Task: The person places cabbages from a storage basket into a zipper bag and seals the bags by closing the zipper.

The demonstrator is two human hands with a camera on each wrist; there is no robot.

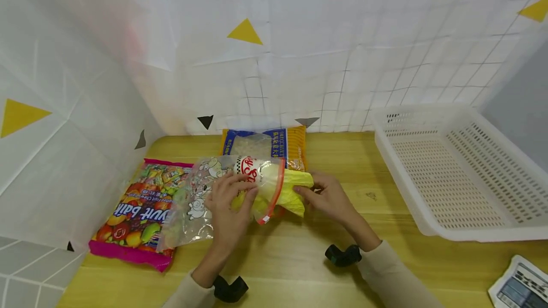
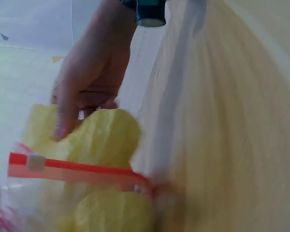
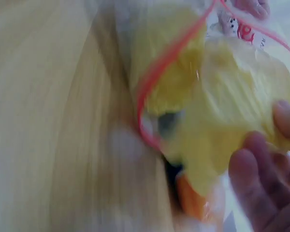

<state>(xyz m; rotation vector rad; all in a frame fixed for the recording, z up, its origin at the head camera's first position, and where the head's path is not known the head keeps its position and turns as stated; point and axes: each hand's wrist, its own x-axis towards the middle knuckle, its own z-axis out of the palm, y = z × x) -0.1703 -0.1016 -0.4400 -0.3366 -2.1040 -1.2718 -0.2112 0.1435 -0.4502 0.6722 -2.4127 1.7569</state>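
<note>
- My left hand (image 1: 229, 206) lies on top of the clear zip bag (image 1: 222, 194), with its fingers curled over the mouth of the bag, which has a red zip strip (image 1: 274, 194).
- My right hand (image 1: 327, 196) pinches the yellow packet (image 1: 295, 189) at its outer end; the other end is already past the red strip, under my left fingers.
- Beyond my fingertips lies a blue and orange packet (image 1: 265, 144).
- Left of my left hand, partly under the zip bag, lies a fruit candy bag (image 1: 137, 213).
- Well to the right of my right hand stands a white basket (image 1: 458, 175).
</note>
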